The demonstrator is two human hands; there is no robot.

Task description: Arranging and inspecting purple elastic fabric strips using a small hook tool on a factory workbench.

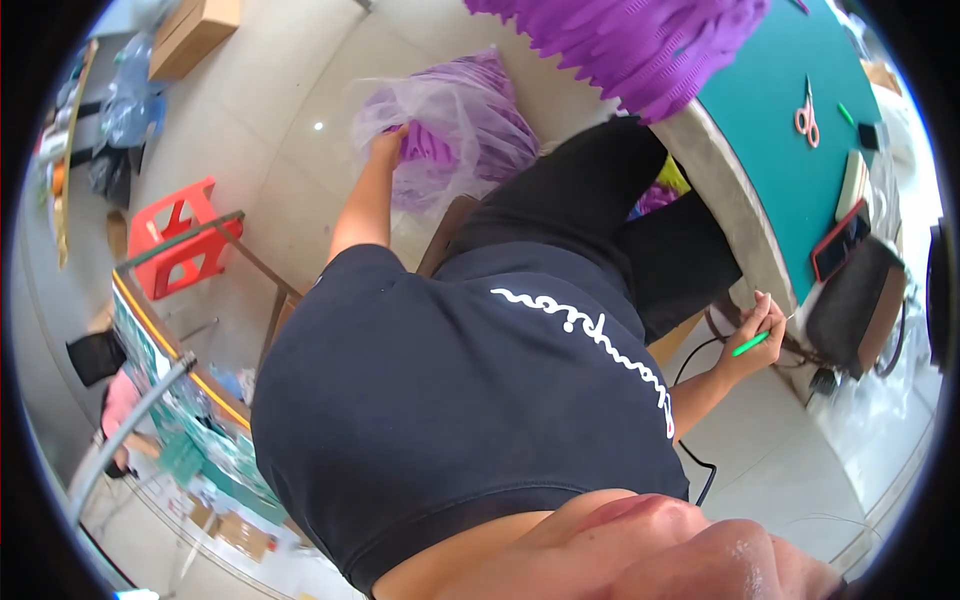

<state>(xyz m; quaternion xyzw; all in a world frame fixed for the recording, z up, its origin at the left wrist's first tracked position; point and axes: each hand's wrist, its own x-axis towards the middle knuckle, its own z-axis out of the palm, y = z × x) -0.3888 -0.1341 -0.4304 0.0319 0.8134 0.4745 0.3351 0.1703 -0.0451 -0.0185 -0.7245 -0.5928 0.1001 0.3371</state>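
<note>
My left hand reaches out to a clear plastic bag on the floor. Purple pieces fill the bag, and the hand touches them at its mouth. Its fingers are mostly hidden, so I cannot tell what they grip. Near the table's close corner, my right hand is closed around a slim tool with a green handle. A thin tip seems to stick out past the fingers. A thick bundle of purple toothed strips hangs over the table's edge.
On the green tabletop lie pink-handled scissors, a small green stick and a red-edged phone. A dark bag sits beside the table. A red stool, a cardboard box and another person are to the left.
</note>
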